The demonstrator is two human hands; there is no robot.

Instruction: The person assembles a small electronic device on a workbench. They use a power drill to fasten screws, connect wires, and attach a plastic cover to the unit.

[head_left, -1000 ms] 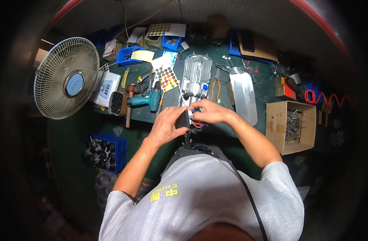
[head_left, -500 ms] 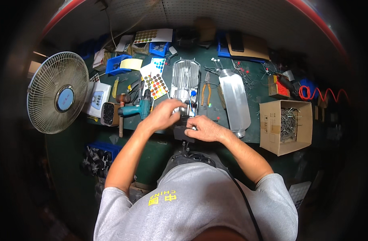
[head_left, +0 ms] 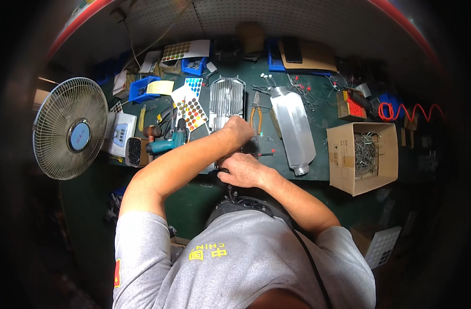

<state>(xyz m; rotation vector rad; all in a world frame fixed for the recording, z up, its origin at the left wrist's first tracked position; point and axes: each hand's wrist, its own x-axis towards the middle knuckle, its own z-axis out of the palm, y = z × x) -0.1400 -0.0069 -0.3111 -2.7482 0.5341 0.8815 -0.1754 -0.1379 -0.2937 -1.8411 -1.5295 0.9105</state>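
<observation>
Finned metal housing is lying on the green worktop, upper middle of the frame, its lower end hidden behind someone's hand and forearm. Biggest thing around it is a desk fan at far left, then an open cardboard box full of thin metal bits at right. Smooth silver cover lies right of center, and a teal power drill sits left of center, partly behind the left arm. Left hand is over the housing's lower end, fingers curled under, so honestly can't tell if that grip has anything in it. Right hand is just below it at the near edge, palm down, grip hidden too, no idea if it's holding something. Smaller stuff: a dotted sticker sheet left of the housing, orange-handled pliers just right of it.
</observation>
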